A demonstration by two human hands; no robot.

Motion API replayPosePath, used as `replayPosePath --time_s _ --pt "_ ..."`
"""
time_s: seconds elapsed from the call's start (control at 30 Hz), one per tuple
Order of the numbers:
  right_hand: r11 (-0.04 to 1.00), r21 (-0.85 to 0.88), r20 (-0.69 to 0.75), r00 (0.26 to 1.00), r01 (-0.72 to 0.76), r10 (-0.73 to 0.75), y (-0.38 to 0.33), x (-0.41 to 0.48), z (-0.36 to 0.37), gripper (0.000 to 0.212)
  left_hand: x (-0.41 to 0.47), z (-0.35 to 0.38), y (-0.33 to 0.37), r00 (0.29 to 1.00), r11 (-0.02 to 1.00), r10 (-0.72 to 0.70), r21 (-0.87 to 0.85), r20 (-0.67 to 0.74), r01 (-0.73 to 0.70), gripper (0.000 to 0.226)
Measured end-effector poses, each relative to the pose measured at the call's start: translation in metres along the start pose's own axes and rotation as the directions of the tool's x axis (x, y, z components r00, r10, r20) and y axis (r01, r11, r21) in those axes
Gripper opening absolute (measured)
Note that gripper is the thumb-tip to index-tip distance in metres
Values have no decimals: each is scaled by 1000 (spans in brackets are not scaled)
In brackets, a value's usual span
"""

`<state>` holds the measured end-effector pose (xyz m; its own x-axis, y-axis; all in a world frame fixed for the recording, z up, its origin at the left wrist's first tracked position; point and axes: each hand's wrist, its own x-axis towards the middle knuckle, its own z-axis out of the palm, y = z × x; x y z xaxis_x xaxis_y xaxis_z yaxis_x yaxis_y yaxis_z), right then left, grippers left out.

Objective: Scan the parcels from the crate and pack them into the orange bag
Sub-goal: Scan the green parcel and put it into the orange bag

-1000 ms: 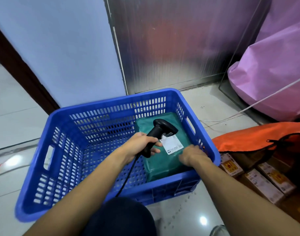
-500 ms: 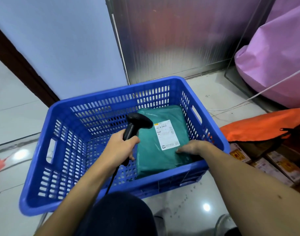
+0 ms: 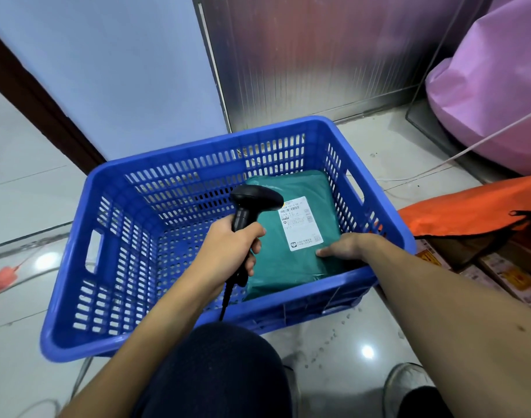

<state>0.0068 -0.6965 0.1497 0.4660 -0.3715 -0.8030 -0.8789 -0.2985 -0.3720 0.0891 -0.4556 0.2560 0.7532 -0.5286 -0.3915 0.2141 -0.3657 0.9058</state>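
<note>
A blue slotted crate (image 3: pixel 86 297) sits on the floor in front of me. A green plastic parcel (image 3: pixel 273 254) with a white label (image 3: pixel 300 224) lies in its right half. My left hand (image 3: pixel 228 248) grips the handle of a black barcode scanner (image 3: pixel 252 203), whose head hangs over the parcel's left edge beside the label. My right hand (image 3: pixel 345 247) holds the parcel's near right edge, thumb on top, fingers hidden below. The orange bag (image 3: pixel 469 211) lies open on the floor to the right of the crate.
Several labelled cardboard boxes (image 3: pixel 505 276) show in the bag's mouth. A big pink sack (image 3: pixel 493 86) stands at the back right beside a metal panel. A white cord (image 3: pixel 457 152) crosses the floor. My knee (image 3: pixel 222 372) is just before the crate.
The scanner has moved left off the label, which now shows in full. My right hand has shifted along the parcel's near right edge. My view has tilted down a little.
</note>
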Motion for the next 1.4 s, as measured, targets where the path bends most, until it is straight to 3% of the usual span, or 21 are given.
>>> replayPosePath --time_s 0.23,0.47,1.4 --pt "1000 14 -7 1000 15 -15 5 8 -1 77 8 7 -3 999 999 -10 -42 -38 8 29" --pt "999 -21 -23 999 31 -32 4 7 -1 72 20 12 -7 999 1000 11 -27 -45 -12 6" --pt "1000 -15 2 1000 6 -6 -3 -12 -2 74 17 12 -7 999 1000 -31 -3 -21 31 16"
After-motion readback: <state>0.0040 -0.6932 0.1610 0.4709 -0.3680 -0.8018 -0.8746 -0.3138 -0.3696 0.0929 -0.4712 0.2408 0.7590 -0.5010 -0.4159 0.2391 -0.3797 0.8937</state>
